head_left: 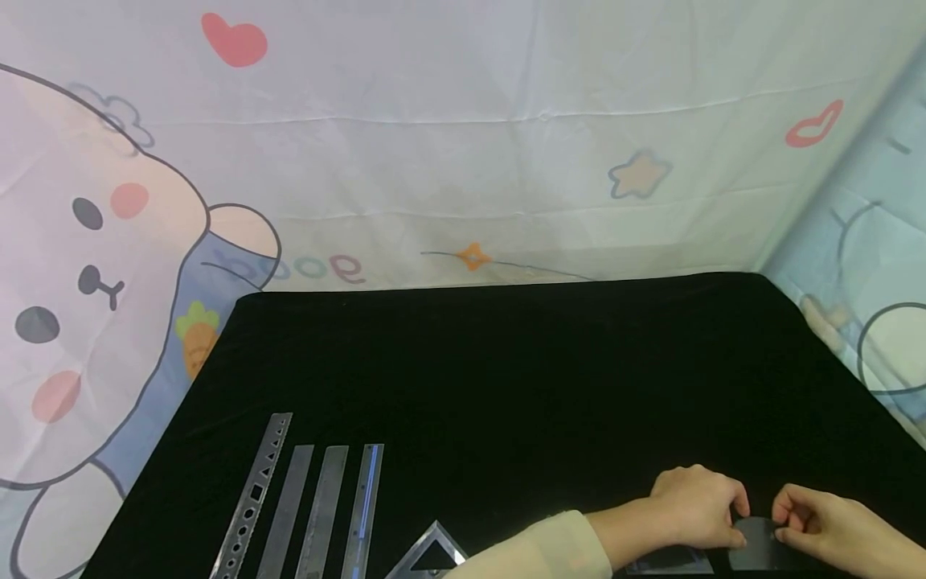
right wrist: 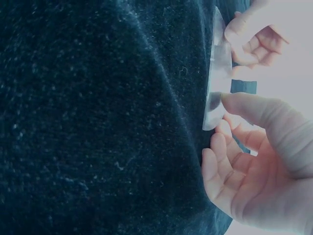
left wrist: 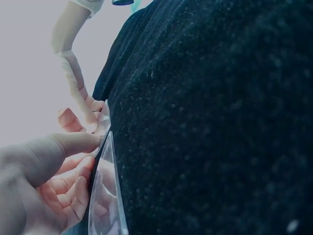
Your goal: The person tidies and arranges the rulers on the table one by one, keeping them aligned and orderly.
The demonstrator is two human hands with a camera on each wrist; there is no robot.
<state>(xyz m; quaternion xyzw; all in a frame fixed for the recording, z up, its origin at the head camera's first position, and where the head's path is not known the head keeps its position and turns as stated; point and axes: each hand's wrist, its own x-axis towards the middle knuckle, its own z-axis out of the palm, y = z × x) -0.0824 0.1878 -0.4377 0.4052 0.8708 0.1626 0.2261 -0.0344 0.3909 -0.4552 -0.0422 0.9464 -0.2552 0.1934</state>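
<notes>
At the near right of the black cloth, both hands hold a clear, round-topped protractor. My left hand pinches its left edge between thumb and fingers. On its right edge my right hand has the thumb and curled fingers closed on the plate. In the right wrist view the protractor appears nearly edge-on, close over the cloth. A clear set square lies just beside it in the left wrist view; in the head view the left hand partly hides this set square.
Several straight rulers lie side by side at the left, among them a stencil ruler with cut-out shapes and a ruler with a blue stripe. Another set square is partly covered by the left sleeve. A printed curtain hangs behind the table.
</notes>
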